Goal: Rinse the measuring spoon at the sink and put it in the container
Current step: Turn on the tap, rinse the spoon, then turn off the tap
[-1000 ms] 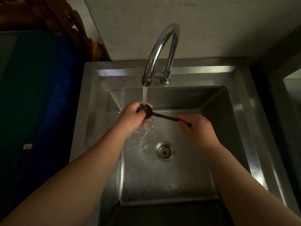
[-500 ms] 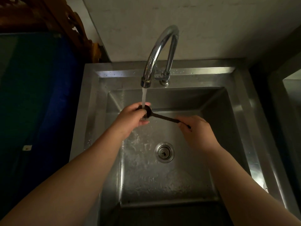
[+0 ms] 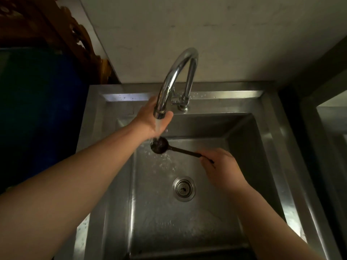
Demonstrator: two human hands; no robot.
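A dark measuring spoon [image 3: 159, 145] with a long thin handle is held over the steel sink [image 3: 272, 147]. Its bowl sits directly under the running water from the curved chrome tap [image 3: 176, 76]. My right hand [image 3: 221, 168] grips the end of the handle. My left hand [image 3: 150, 117] is raised behind the tap's spout, fingers spread toward the tap, holding nothing; the spout hides part of it. No container is in view.
The drain strainer [image 3: 184, 188] lies in the wet basin floor below the spoon. A blue surface [image 3: 37, 109] and carved wooden furniture [image 3: 56, 25] stand to the left. A plain wall rises behind the sink; a dark ledge edges the right side.
My left hand let go of the spoon's bowl and rose up behind the tap spout. The spoon stays under the water in my right hand.
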